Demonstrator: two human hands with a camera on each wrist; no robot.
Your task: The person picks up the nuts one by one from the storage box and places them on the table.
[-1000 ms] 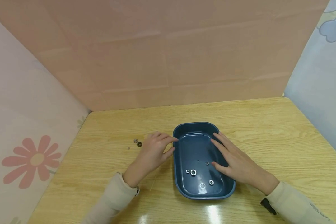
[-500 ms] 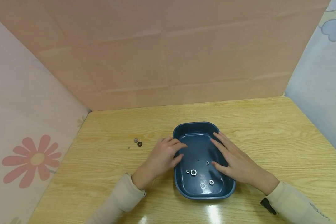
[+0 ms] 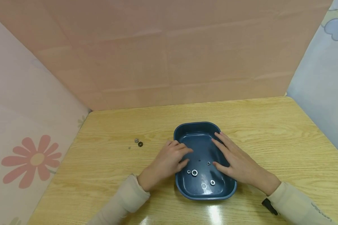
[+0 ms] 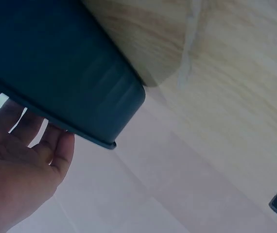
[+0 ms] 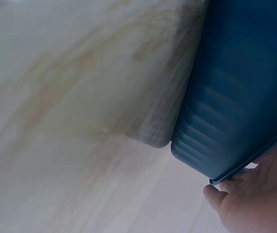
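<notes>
Metal nuts (image 3: 196, 173), likely light, hard and slick (best pinched across their sides), lie in the blue tray (image 3: 197, 142), fingers parted on the left hand (image 3: 167, 159), spread on the right hand (image 3: 238, 161).

Desk (image 3: 270, 134): yellowish wood grain, rounded far corners, glossy finish. Directly upon it: one dark blue tray (image 3: 205, 198); to its left, a silver nut (image 3: 136, 140), a dark nut (image 3: 140, 144) just beside, and one tiny piece (image 3: 129, 147) (too small to identify).
</notes>
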